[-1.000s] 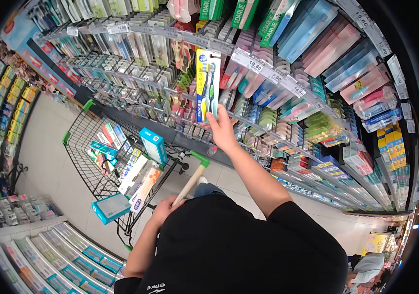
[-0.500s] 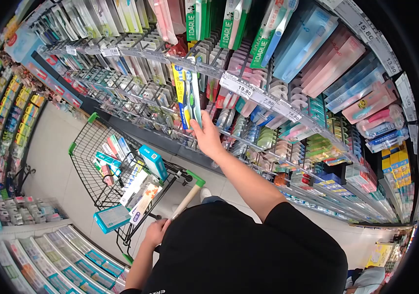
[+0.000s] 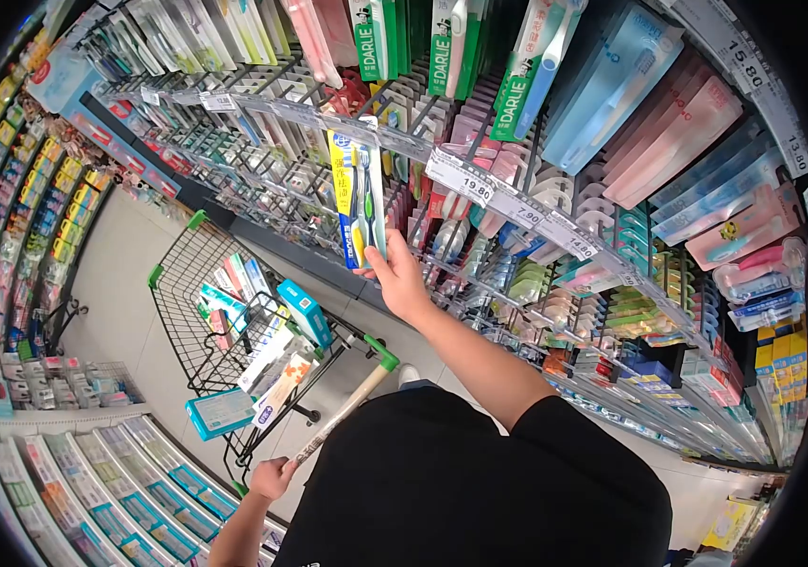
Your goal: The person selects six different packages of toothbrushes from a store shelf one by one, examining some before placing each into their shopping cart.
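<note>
My right hand (image 3: 398, 278) is closed on the lower end of a blister pack of toothbrushes (image 3: 355, 189), with a yellow and blue card and two brushes, one blue and one green and yellow. The pack stands nearly upright in front of the hanging rack. My left hand (image 3: 273, 477) is wrapped round the lower end of the handle of a shopping cart (image 3: 347, 408). Inside the black wire cart lie several boxes, among them a teal box (image 3: 305, 315), another teal box (image 3: 222, 413) and a white and orange carton (image 3: 286, 387).
A rack of hanging toothbrushes (image 3: 517, 76) with a price-tag rail (image 3: 536, 215) runs along the far side. More shelves (image 3: 21, 246) stand at the left, and a display of boxed goods (image 3: 111, 496) is at the lower left. Tiled floor (image 3: 139, 307) lies beside the cart.
My left hand has slid along the cart handle toward its lower left end. The toothbrush pack stays in my right hand, and the view has shifted slightly.
</note>
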Tool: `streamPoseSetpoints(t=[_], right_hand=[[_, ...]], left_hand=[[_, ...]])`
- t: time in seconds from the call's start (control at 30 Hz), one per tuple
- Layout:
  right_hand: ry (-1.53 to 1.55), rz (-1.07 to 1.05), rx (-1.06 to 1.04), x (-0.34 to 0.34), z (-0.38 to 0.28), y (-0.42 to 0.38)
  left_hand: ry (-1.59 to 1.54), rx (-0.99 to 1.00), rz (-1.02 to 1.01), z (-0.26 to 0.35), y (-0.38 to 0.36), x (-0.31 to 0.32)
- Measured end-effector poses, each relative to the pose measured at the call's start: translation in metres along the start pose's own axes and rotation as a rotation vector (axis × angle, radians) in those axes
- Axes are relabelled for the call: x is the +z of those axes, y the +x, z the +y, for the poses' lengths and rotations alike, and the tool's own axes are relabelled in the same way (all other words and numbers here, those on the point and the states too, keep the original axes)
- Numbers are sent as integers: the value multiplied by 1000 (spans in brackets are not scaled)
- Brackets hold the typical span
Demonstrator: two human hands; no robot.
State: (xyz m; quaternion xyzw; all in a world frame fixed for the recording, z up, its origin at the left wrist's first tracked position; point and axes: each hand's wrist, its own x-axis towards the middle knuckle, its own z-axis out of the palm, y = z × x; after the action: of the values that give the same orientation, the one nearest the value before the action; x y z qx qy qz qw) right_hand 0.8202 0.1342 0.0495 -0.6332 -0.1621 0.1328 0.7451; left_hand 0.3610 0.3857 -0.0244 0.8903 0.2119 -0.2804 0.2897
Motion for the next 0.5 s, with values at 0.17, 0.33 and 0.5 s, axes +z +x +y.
streamPoseSetpoints(t=[0.17,0.33,0.5], right_hand=[[-6,-10,-21,-2,-8,-3],[-314,115,-165,-6,-7,-5],[-499,234,-208,-12,3,7]], left_hand=[[43,83,132,6,-1,1],[52,63,149,7,-1,3],[45,73,143,4,1,3]])
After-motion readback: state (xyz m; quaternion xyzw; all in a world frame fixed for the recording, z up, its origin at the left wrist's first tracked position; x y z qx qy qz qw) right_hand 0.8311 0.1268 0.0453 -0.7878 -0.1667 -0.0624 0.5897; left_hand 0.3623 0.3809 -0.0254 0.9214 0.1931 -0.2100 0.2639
